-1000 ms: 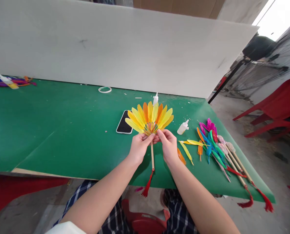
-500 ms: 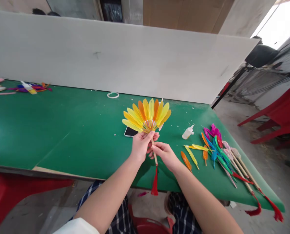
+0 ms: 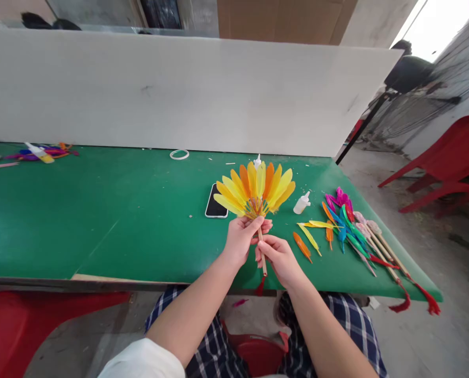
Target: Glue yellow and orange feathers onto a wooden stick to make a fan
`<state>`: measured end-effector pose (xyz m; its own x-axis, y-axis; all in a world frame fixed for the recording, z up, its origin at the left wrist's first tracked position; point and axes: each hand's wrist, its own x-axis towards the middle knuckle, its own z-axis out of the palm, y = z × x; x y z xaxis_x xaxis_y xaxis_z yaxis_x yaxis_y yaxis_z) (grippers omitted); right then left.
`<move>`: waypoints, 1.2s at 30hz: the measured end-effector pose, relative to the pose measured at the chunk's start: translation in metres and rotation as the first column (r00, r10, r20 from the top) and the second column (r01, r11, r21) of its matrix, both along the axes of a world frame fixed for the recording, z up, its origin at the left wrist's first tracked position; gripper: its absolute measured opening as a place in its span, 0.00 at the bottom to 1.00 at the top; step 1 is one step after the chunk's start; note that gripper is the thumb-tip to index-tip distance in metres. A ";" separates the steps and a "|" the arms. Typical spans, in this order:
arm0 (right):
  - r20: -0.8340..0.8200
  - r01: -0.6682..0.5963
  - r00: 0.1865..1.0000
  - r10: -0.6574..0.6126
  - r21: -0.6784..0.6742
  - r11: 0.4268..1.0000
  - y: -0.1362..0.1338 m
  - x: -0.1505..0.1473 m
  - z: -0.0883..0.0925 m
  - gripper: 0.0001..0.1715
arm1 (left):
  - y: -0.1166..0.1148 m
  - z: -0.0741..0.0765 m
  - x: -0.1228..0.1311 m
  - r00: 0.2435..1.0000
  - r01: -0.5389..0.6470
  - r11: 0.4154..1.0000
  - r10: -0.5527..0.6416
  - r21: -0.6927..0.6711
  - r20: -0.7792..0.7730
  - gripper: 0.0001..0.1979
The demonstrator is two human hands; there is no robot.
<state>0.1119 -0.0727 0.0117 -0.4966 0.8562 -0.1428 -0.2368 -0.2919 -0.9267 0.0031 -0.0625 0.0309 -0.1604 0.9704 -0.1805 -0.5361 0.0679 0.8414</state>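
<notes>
A feather fan with yellow and orange feathers spreads above the green table, its wooden stick pointing down toward me. My left hand is closed around the top of the stick, just under the feather bases. Lower on the same stick, my right hand pinches it between thumb and fingers. A red tassel hangs from the stick's lower end. Behind the fan lies a phone, partly covered by feathers. Right of the fan stands a small white glue bottle; loose yellow feathers and an orange feather lie nearby.
Coloured feathers and tasselled sticks lie at the table's right end. A white ring rests near the white board at the back. More feathers and a bottle are far left. Red chairs stand around.
Both hands and the fan appear farther right, and the view has shifted. More of the phone shows, and another white bottle tip appears behind the fan. Less of the tassel is visible.
</notes>
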 end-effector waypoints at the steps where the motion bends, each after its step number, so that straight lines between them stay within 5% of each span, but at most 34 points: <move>1: 0.002 0.021 1.000 -0.021 -0.016 1.000 -0.002 0.000 0.001 0.12 | 0.000 -0.001 0.001 1.000 0.011 1.000 -0.011 0.005 0.002 0.13; 7: 0.043 0.209 0.977 -0.209 0.003 0.978 -0.005 0.003 0.003 0.14 | 0.001 -0.007 -0.001 0.965 0.207 0.969 -0.224 0.132 0.135 0.21; 12: 0.125 0.449 0.872 -0.474 0.185 0.874 -0.003 0.005 0.005 0.14 | 0.007 -0.018 -0.009 0.884 0.451 0.883 -0.461 0.131 0.069 0.22; 17: 0.261 0.487 0.759 -0.596 0.381 0.786 -0.009 0.003 0.008 0.16 | 0.014 -0.026 -0.015 0.955 0.273 0.961 -0.277 -0.048 -0.108 0.16; 23: 0.299 0.511 0.679 -0.671 0.464 0.724 -0.011 0.004 -0.001 0.17 | 0.017 -0.025 -0.019 0.984 0.062 0.997 -0.070 -0.052 -0.166 0.16; 31: 0.287 0.557 0.622 -0.728 0.491 0.670 -0.008 0.009 -0.019 0.16 | 0.011 -0.016 -0.013 0.987 0.156 0.983 -0.151 0.093 -0.055 0.12; 36: 0.287 0.552 0.610 -0.738 0.515 0.656 -0.011 0.006 -0.026 0.15 | 0.008 -0.012 -0.010 0.998 0.024 0.995 -0.019 0.095 -0.056 0.13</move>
<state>0.1181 -0.0838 -0.0139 0.2506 0.9506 0.1829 0.2212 0.1277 -0.9668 -0.0066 -0.0548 0.0192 -0.1464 0.9861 -0.0782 -0.4884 -0.0033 0.8726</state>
